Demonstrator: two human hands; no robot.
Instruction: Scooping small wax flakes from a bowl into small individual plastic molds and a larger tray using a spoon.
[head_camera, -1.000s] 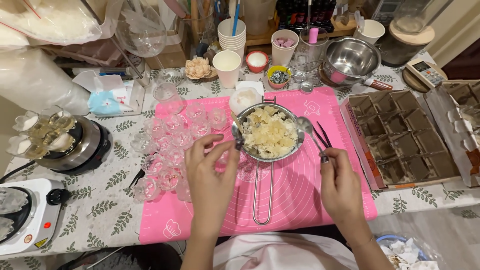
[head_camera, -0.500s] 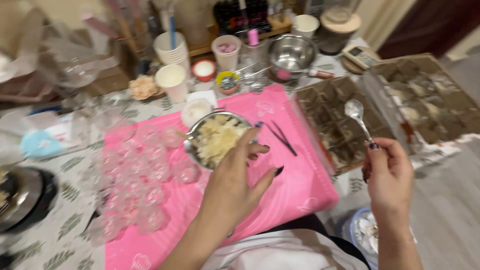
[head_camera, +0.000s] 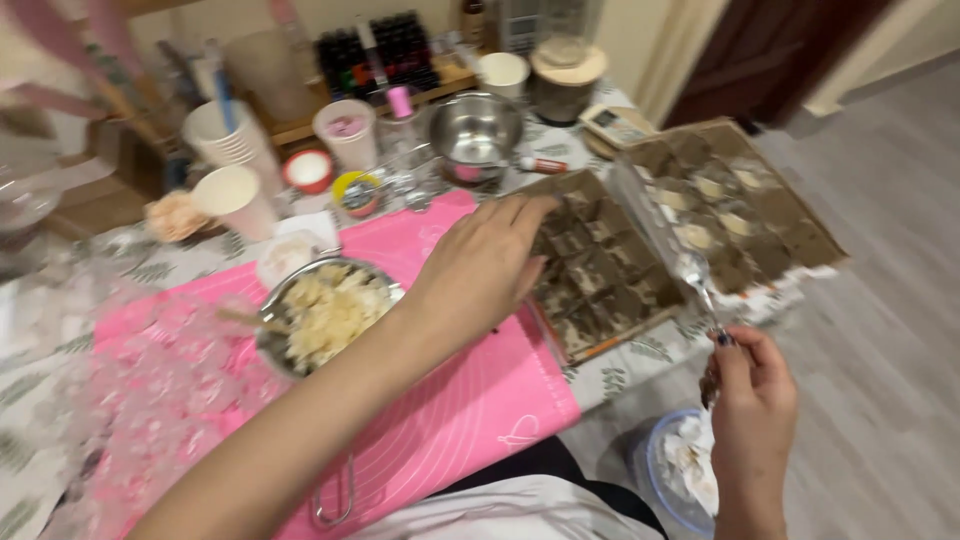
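Reaching with the left hand (head_camera: 480, 275), fingers spread and holding nothing, over the dark compartment tray (head_camera: 600, 270) just beyond its fingertips, seemingly to steady it. Pinching a metal spoon (head_camera: 697, 278) upright in the right hand (head_camera: 750, 385), bowl raised toward the tray, strainer of pale flakes (head_camera: 325, 315) near the left wrist.

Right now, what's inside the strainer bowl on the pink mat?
The strainer bowl holds pale yellowish crumbly chunks. Its right edge and whatever lies under the chunks are hidden; the left hand covers that side.
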